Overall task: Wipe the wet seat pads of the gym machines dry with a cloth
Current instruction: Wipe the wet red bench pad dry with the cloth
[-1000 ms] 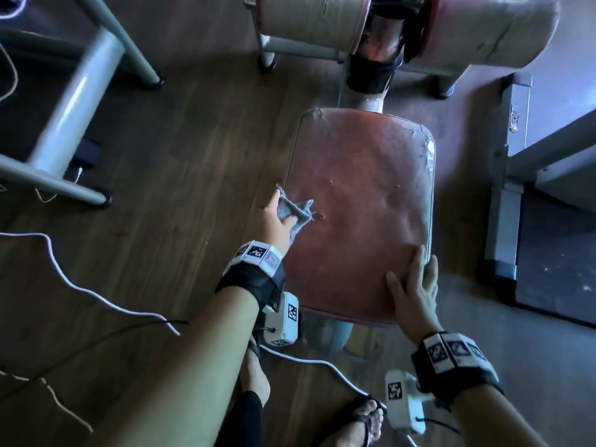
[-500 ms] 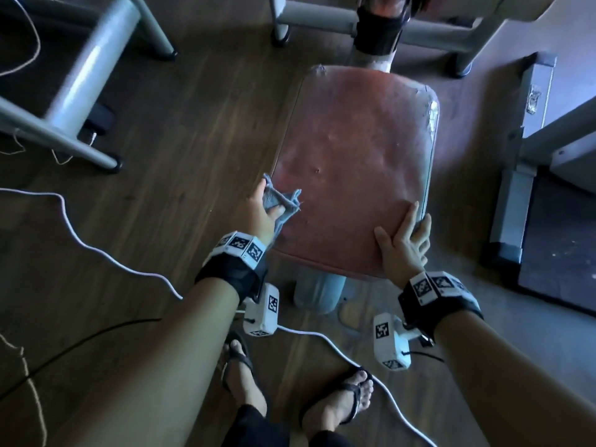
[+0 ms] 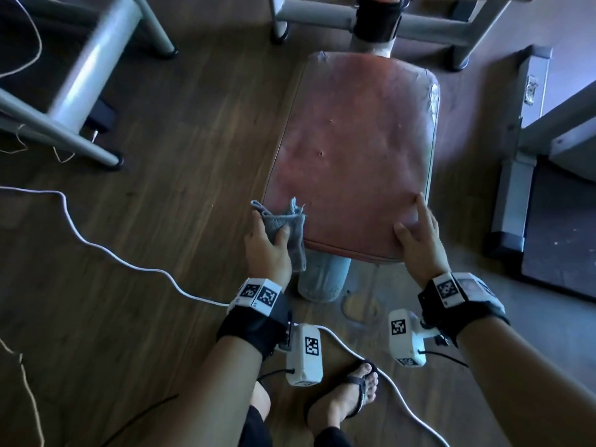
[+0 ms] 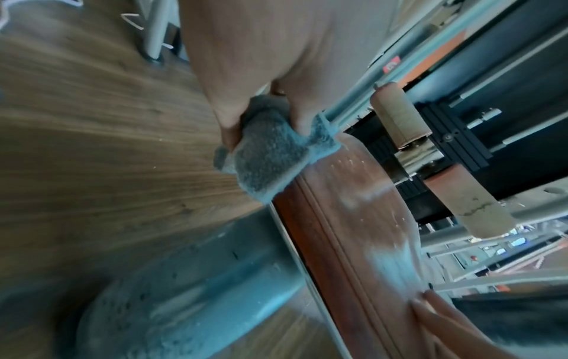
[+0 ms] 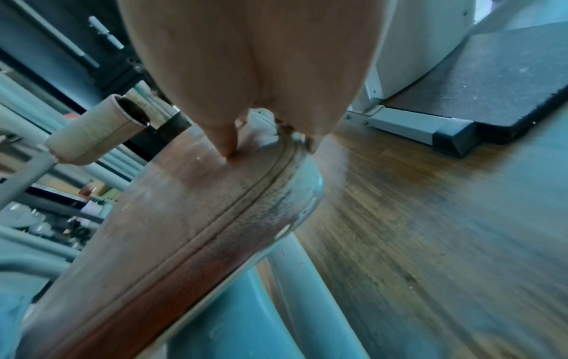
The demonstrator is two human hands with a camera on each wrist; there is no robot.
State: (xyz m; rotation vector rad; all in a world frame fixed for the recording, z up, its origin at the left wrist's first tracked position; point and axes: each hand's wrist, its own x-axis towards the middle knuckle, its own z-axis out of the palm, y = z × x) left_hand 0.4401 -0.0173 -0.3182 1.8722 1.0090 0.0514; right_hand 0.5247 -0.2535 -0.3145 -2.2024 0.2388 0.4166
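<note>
Seat pad (image 3: 351,150) wiping in progress: left grip (image 3: 266,250) pinches the cloth (image 3: 283,227) at the near-left corner, right grip (image 3: 417,240) lies spread flat bracing; the next stroke should cover the remaining wet streaks.

Wood-plank floor (image 3: 180,130) carries the seat pad's grey post (image 3: 322,280), grey machine frame legs (image 3: 96,59), a white cable (image 3: 106,253) snaking across, a thin black cable (image 3: 142,411), and a dark mat (image 3: 561,227) at right.
</note>
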